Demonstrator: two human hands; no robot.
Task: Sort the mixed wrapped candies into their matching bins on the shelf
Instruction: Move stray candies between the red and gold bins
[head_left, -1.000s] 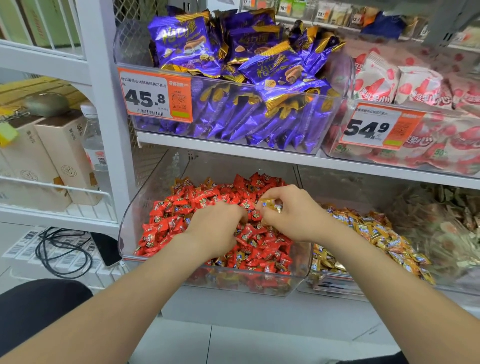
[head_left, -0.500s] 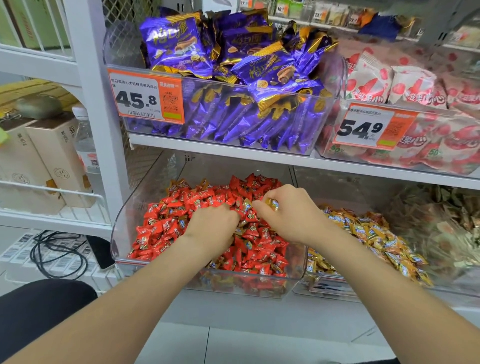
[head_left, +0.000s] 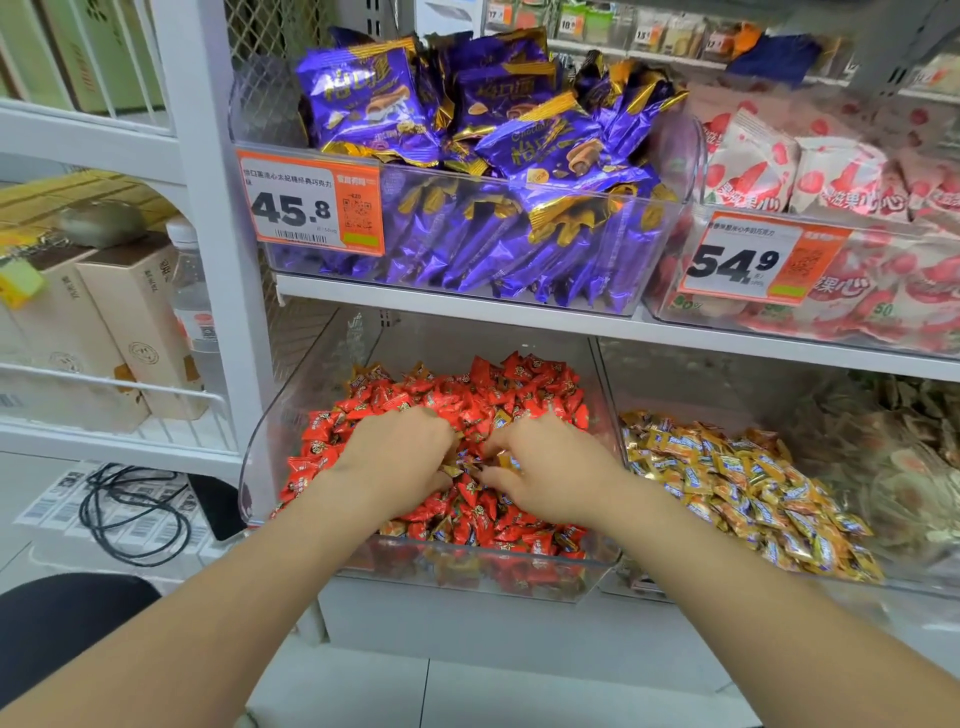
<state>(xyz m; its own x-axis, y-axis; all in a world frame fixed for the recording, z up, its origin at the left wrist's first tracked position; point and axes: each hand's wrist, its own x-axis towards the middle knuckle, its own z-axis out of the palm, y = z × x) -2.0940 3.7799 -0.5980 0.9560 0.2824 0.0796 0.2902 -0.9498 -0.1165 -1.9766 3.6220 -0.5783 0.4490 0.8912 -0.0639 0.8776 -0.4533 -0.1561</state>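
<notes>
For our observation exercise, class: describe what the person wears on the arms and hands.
Nothing visible: the left hand and right hand are ungloved, both forearms bare, with no sleeves, watch, bracelet or rings in view.

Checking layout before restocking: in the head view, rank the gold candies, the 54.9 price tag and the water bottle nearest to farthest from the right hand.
1. Gold candies, just to the right of the right hand.
2. 54.9 price tag, higher up, to the right.
3. Water bottle, far left and farther back.
</notes>
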